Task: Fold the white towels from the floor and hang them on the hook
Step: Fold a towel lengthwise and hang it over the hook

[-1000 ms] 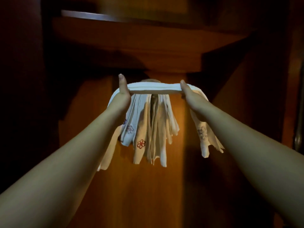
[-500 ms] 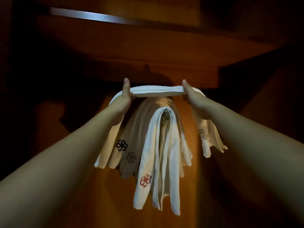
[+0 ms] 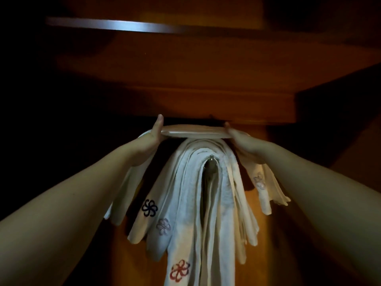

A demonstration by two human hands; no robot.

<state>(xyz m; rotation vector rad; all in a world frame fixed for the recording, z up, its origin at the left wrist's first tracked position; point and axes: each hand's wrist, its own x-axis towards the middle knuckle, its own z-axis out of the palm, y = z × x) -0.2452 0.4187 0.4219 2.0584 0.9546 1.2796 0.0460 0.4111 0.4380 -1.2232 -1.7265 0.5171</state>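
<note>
Head view: the left hand (image 3: 151, 134) and right hand (image 3: 240, 139) each grip an end of a folded white towel (image 3: 192, 132), held level just above the hook (image 3: 211, 163), where other white towels (image 3: 185, 203) hang against a wooden panel (image 3: 185, 83).

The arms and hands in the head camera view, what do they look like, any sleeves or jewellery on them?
Both forearms are bare along all that shows: no sleeves or watch. The left hand and right hand wear no gloves, and no rings or bracelets can be made out in the dim light. The left thumbnail is short and looks unpainted.
</note>
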